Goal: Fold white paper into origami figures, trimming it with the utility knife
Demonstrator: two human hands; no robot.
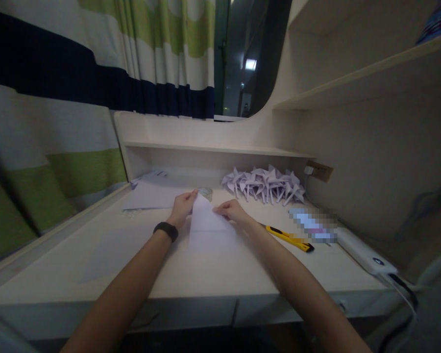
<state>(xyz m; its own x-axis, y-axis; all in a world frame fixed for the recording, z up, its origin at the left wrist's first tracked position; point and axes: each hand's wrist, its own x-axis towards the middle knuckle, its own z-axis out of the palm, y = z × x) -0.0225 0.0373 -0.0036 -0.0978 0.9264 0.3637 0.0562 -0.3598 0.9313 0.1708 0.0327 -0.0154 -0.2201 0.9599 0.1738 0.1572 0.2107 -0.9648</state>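
White paper sheet [209,226] lies on the desk [242,269] between both hands, its far point lifted. Left hand [183,206] pinches the upper left edge; right hand [232,211] seems to press the right edge, fingers curled. Both forearms reach forward, wrists low.

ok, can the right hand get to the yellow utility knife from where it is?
Probably yes. The right hand pinches the folded paper, and the yellow utility knife lies on the desk just to its right, nothing between them. It would need to let go of the paper first.
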